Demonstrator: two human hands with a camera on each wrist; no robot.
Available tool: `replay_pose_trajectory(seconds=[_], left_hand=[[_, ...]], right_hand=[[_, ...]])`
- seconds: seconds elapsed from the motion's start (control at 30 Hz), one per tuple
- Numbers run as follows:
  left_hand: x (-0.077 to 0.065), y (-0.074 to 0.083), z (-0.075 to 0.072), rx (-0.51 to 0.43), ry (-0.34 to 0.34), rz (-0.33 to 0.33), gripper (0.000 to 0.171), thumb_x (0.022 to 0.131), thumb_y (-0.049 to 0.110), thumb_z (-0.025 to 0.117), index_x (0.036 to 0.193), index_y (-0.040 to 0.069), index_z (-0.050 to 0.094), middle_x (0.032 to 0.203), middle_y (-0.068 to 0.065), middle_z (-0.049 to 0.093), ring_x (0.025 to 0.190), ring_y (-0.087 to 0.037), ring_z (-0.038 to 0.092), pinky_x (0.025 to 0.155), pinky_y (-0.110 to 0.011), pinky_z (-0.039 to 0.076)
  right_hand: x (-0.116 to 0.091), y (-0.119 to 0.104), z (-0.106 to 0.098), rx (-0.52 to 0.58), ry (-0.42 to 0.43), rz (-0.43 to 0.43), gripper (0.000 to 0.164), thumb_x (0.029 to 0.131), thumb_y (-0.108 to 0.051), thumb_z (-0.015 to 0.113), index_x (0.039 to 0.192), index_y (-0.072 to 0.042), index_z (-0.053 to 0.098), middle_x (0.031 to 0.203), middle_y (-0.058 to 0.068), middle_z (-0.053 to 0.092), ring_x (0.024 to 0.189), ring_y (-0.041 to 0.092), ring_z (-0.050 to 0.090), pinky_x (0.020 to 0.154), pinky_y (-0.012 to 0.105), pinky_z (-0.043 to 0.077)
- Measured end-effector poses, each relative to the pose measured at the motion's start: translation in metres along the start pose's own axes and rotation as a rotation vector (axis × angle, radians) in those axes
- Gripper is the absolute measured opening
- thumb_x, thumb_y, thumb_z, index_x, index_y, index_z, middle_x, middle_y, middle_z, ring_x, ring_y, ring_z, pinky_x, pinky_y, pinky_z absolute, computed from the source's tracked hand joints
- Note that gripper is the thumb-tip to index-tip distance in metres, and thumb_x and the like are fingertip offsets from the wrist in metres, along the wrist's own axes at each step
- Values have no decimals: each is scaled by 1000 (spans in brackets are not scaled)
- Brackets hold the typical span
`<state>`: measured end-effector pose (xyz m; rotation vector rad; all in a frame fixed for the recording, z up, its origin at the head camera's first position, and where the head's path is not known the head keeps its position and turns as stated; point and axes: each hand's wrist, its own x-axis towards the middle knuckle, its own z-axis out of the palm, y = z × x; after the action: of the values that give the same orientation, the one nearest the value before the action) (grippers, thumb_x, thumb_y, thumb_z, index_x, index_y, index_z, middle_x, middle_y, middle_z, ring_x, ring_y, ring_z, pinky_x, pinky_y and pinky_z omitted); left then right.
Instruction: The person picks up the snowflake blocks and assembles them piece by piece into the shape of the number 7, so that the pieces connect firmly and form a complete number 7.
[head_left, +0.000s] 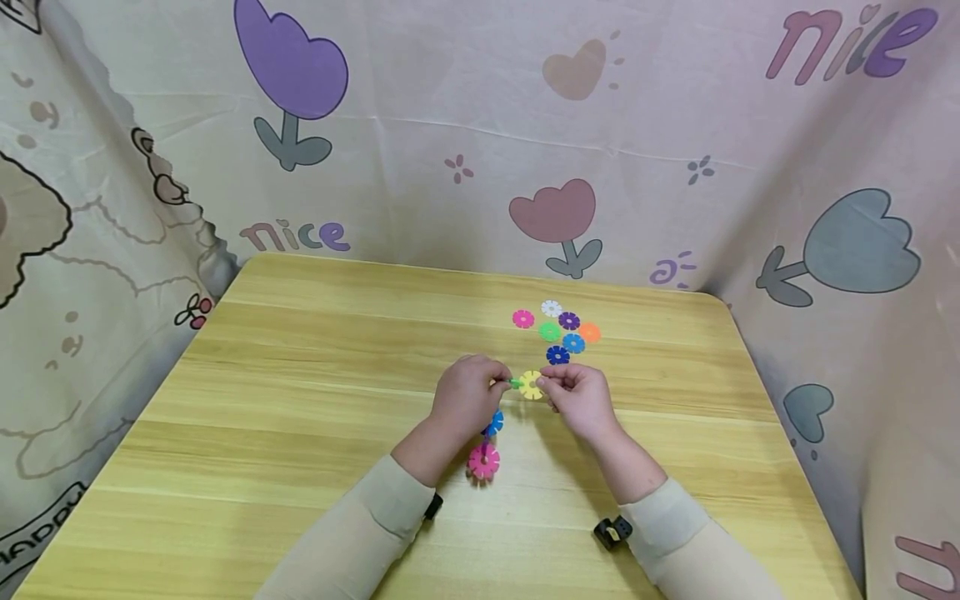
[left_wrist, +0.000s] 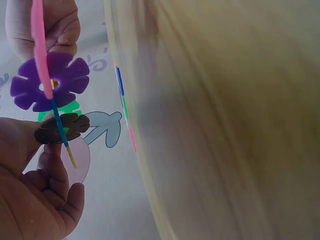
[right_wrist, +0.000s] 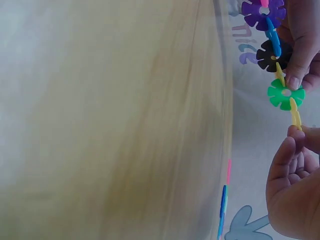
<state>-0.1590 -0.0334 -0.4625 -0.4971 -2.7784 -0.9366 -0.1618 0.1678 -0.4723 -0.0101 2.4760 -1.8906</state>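
A chain of flower-shaped plastic discs hangs from my left hand [head_left: 468, 392]. Its links include a pink disc [head_left: 483, 471], a purple one [left_wrist: 75, 75], a blue one [head_left: 495, 423], a dark one [left_wrist: 50, 132] and a green one [right_wrist: 278, 100]. Thumb and fingers of that hand pinch the chain close to the green disc. On the other side, my right hand [head_left: 583, 400] pinches the edge of a yellow disc [head_left: 527, 392], which meets the green disc edge-on. In the right wrist view another yellow disc sits between the dark and green ones, partly hidden by the left thumb.
Several loose discs lie on the wooden table [head_left: 300, 333] beyond the hands, among them a white one [head_left: 552, 305], an orange one [head_left: 592, 333] and a dark blue one [head_left: 558, 359]. A printed curtain [head_left: 420, 208] surrounds the table's back and sides.
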Motion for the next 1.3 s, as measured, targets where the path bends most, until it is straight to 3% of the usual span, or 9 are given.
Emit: replay_pose_trajectory(seconds=[0.5,1.3], left_hand=[[-1,1,-1,-4,38,25,5,96,18,81,96,14,83,96,2,77,91,-19,69,83,-38,59],[-2,6,0,-14,41,35,4,96,15,81,98,13,84,95,0,76,90,-19,70,82,-36,59]], right_hand=[[-3,0,4,100,53,-11,13,93,12,72,105,16,73,87,16,76,60,9,63,57,21,56],[-5,0,11,219,85,47,13,92,16,71,103,21,70,77,9,73,58,7,63,56,22,58]])
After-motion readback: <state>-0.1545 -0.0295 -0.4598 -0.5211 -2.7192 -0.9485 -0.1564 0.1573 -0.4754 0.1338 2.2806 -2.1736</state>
